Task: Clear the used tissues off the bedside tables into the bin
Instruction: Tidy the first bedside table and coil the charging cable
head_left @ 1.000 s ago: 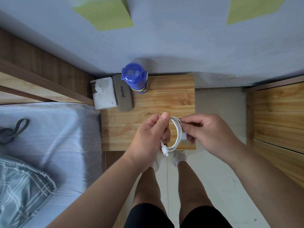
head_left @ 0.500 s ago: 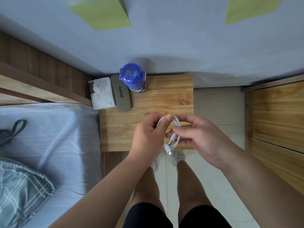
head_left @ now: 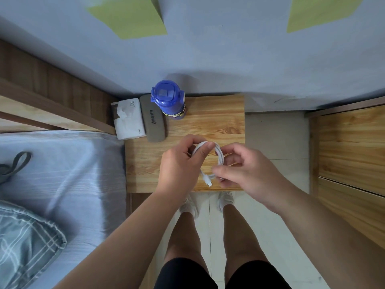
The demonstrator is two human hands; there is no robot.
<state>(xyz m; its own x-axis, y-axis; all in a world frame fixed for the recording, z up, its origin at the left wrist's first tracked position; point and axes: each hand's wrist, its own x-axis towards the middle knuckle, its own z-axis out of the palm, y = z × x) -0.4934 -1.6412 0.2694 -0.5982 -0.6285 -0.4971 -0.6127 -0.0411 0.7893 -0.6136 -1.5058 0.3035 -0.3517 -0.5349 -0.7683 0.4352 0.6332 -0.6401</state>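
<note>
Both grips pinch a coiled white charging cable (head_left: 219, 155): left grip (head_left: 181, 167) at loop's top, right grip (head_left: 248, 174) near the plug, over the light wooden bedside bench (head_left: 218, 122). No loose used tissues or bin in view; white tissue pack (head_left: 130, 122) at 10 o'clock. Probably side-tidying; next, park cable, locate tissues.

On the bedside table (head_left: 218, 124): tissue pack (head_left: 129, 119) leftmost, case (head_left: 154, 122) beside it, bottle (head_left: 168, 99) right; bed (head_left: 62, 174) left

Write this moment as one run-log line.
left hand: holds coiled white cable | right hand: pinches cable | bedside table: tissue pack, grey case, blue bottle
</note>
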